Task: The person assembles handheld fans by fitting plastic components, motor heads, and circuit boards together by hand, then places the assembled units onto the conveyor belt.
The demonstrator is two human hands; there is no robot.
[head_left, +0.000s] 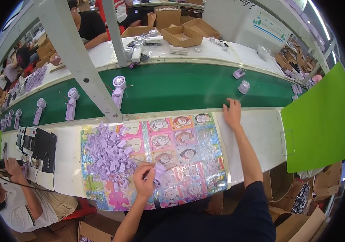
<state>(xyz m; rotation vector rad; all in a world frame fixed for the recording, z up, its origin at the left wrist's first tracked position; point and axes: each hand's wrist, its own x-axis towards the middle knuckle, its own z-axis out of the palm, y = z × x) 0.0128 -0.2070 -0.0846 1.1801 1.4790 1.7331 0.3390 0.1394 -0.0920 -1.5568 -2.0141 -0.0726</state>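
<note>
My left hand (143, 181) is closed on a lilac plastic housing (159, 174), held low over a colourful printed mat (210, 149). Thin dark wire ends stick out near its fingers. Just left of this hand lies a heap of small lilac plastic parts (110, 151). My right hand (232, 115) reaches forward to the near edge of the green conveyor belt (172, 86), fingers apart and nothing in them. Beyond its fingertips, on the belt, sits a round lilac part with a pale top (244, 87), not touched. Behind that lies another small lilac housing (238, 73).
Several lilac handheld fan bodies (71, 104) stand along the belt's left. A grey metal post (77, 60) rises left of centre. Black devices (43, 149) are on the bench beside a co-worker (23, 197). A green panel (319, 121) borders the right; cardboard boxes (182, 36) sit across the belt.
</note>
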